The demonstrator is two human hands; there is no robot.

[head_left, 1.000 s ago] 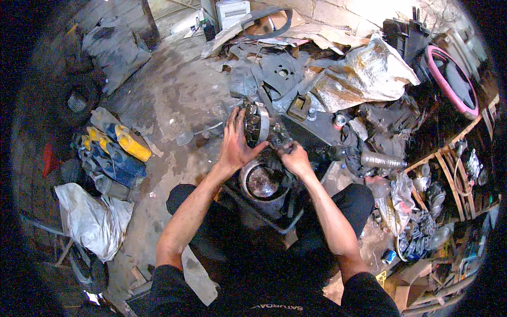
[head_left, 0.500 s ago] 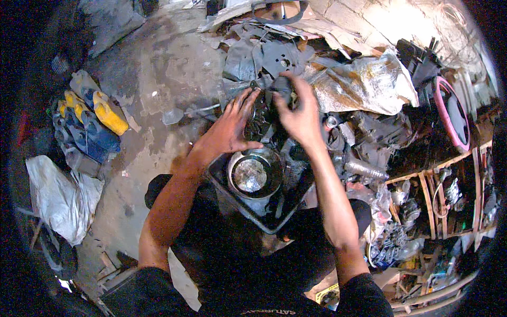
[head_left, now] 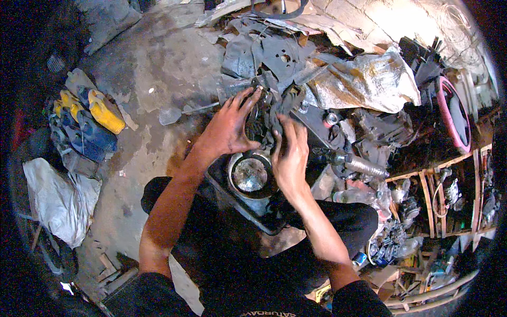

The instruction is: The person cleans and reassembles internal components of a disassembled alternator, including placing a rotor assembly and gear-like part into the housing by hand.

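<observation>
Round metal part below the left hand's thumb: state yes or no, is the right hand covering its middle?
No, the round metal part has its middle uncovered, the right hand being to its right.

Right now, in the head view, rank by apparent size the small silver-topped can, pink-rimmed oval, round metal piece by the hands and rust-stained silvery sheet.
1. Silvery sheet
2. Round metal piece and pink-rimmed oval: too alike to rank
3. Can
</observation>
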